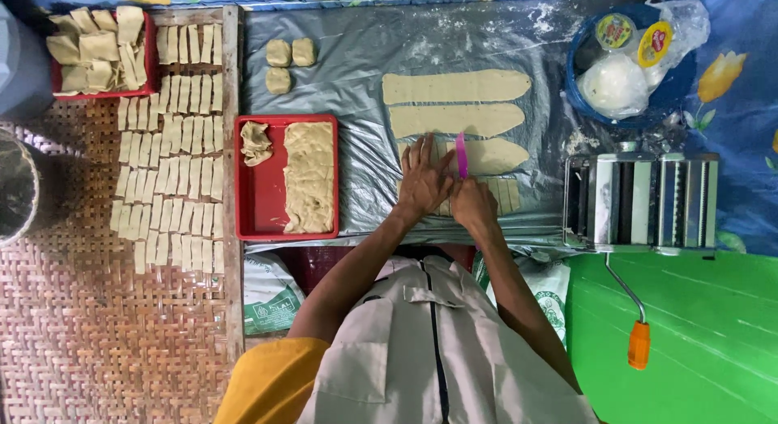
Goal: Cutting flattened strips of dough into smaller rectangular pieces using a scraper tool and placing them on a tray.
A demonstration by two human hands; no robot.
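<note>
My left hand [423, 181] lies flat, fingers spread, on a long strip of rolled dough [496, 156] on the grey plastic sheet [356, 83]. A pink cutter [461, 155] stands upright in my right hand [473, 203], its blade on the same strip. Cut dough pieces [504, 194] lie just right of that hand. Two more long strips [455, 87] [456, 120] lie farther away on the sheet.
A red tray [263, 189] with a dough slab sits left of my hands. Three dough lumps [279, 53] lie beyond it. Several cut strips [172, 156] cover a woven mat; another red tray [101, 51] holds squares. A pasta roller [640, 201] and a blue bowl [624, 63] stand right.
</note>
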